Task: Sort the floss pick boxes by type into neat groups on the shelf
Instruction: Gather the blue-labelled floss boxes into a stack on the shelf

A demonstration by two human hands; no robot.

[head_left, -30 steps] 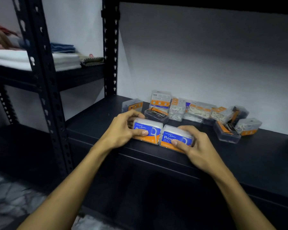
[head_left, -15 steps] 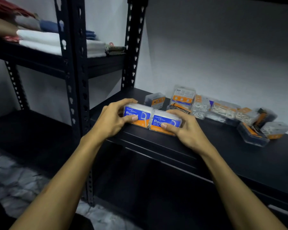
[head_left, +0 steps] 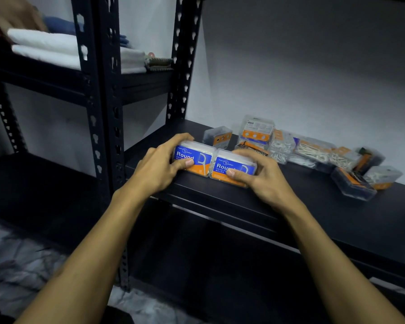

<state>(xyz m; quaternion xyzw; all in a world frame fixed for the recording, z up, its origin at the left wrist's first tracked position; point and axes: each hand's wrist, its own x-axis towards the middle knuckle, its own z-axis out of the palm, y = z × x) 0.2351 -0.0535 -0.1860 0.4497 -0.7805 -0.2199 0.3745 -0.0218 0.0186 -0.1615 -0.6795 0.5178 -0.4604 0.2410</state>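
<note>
Two blue-and-orange "Round" floss pick boxes stand side by side at the front left of the black shelf [head_left: 290,206]. My left hand [head_left: 159,167] grips the left box [head_left: 194,157], thumb on its front and fingers over its top. My right hand [head_left: 264,178] grips the right box [head_left: 234,167] the same way. Behind them lies a loose row of several clear floss pick boxes [head_left: 313,153] with orange labels, some dark boxes [head_left: 351,185] among them.
A small clear box [head_left: 218,136] stands alone just behind the left one. Black perforated uprights [head_left: 103,113] rise on the left. A neighbouring shelf holds folded white towels [head_left: 45,47], where another person's hand [head_left: 7,15] shows at the top left.
Both hands have slid the two blue boxes left along the shelf's front edge, keeping them together. The view has swung left with them.
</note>
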